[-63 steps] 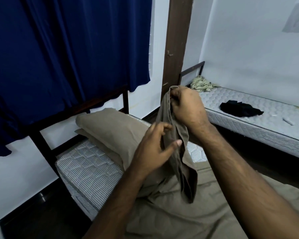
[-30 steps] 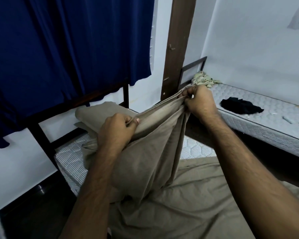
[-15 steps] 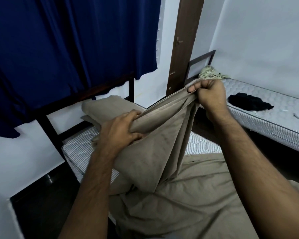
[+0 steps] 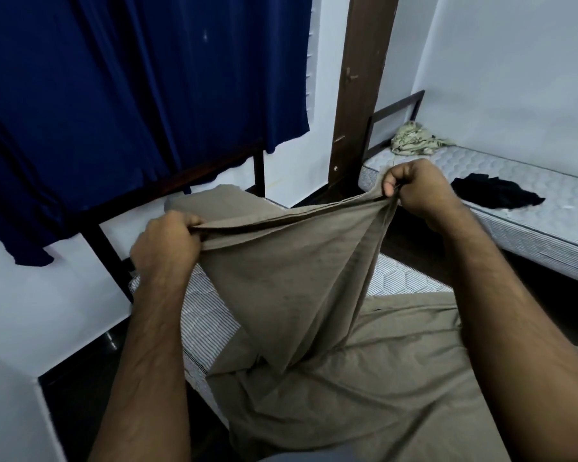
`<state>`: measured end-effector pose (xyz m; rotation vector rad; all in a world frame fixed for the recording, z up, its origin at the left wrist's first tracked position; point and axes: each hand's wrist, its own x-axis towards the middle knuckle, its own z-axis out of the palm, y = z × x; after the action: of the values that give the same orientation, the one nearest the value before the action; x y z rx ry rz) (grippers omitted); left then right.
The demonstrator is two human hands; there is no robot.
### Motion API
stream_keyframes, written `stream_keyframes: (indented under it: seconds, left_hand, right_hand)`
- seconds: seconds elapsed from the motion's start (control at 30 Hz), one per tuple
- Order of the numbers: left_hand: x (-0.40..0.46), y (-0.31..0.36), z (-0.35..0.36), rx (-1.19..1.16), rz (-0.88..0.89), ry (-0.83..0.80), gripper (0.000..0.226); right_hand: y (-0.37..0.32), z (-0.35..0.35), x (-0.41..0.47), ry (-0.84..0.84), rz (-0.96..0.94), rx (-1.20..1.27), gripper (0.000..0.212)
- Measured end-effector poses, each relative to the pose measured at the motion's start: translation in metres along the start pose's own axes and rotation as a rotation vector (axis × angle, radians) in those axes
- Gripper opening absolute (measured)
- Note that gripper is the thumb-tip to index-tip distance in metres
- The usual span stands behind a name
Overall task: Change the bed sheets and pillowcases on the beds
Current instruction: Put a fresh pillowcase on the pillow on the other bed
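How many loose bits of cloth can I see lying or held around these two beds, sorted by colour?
Tan: 3, namely the tan cloth stretched between both hands, the tan sheet on the near mattress, and the tan-covered pillow.
Black: 1, the black garment on the far mattress.
Pale green patterned: 1, the crumpled cloth at the far bed's head.
Total: 5

Matt khaki cloth pillowcase point(image 4: 291, 285); quilted mattress point(image 4: 521, 181); dark wood bed frame point(image 4: 107, 251); blue cloth curtain point(image 4: 131, 88)
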<state>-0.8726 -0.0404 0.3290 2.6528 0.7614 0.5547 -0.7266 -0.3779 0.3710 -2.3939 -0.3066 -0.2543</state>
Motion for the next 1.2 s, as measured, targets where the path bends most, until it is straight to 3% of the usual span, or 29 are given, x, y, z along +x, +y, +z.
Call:
stream_keyframes:
  seconds: [0.1, 0.23, 0.37, 0.43, 0.5, 0.57, 0.67, 0.77, 0.83, 0.97, 1.1, 1.2]
  left_hand:
    - [0.0, 0.001, 0.002, -0.118, -0.076, 0.124, 0.032]
    - [0.0, 0.009, 0.007, -0.736, -0.15, 0.126, 0.023]
    - [-0.004, 0.019, 0.011, -1.17, -0.253, 0.143, 0.026]
    - [-0.007, 0.023, 0.006, -1.39, -0.23, 0.16, 0.019]
    - [-0.014, 0.027, 0.001, -1.45, -0.139, 0.174, 0.012]
    - [-0.025, 0.029, -0.005, -1.342, 0.007, 0.159, 0.019]
    - [-0.046, 0.028, -0.006, -0.948, 0.194, 0.092, 0.054]
    - [-0.069, 0.032, -0.008, -0.56, 0.168, 0.107, 0.075]
    - [-0.09, 0.033, -0.002, -0.38, 0.169, 0.185, 0.067]
    - [-0.141, 0.027, 0.015, -0.16, 0.112, 0.195, 0.057]
    - [-0.184, 0.017, 0.022, 0.145, 0.006, -0.098, 0.044]
    - [-0.223, 0.02, 0.017, 0.152, -0.023, -0.125, 0.039]
  right_hand:
    - [-0.001, -0.002, 0.003, -0.076, -0.051, -0.058, 0.035]
    - [0.006, 0.003, 0.006, -0.104, -0.138, -0.149, 0.032]
    - [0.013, 0.011, 0.002, -0.033, -0.229, -0.175, 0.028]
    - [0.019, 0.012, 0.0, -0.001, -0.191, -0.047, 0.027]
    - [0.02, 0.009, -0.005, -0.013, -0.11, 0.203, 0.026]
    - [0.02, 0.002, -0.013, -0.05, -0.071, 0.402, 0.024]
    - [0.032, -0.005, -0.028, -0.276, -0.076, 0.479, 0.015]
    - [0.056, -0.004, -0.035, -0.401, -0.189, 0.143, 0.064]
    - [0.067, 0.007, -0.039, -0.351, -0.244, 0.012, 0.078]
    - [0.079, 0.031, -0.072, -0.309, -0.298, -0.101, 0.039]
    - [0.096, 0.038, -0.121, -0.534, -0.241, -0.189, 0.028]
    - [0.116, 0.029, -0.159, -0.573, -0.197, -0.238, 0.026]
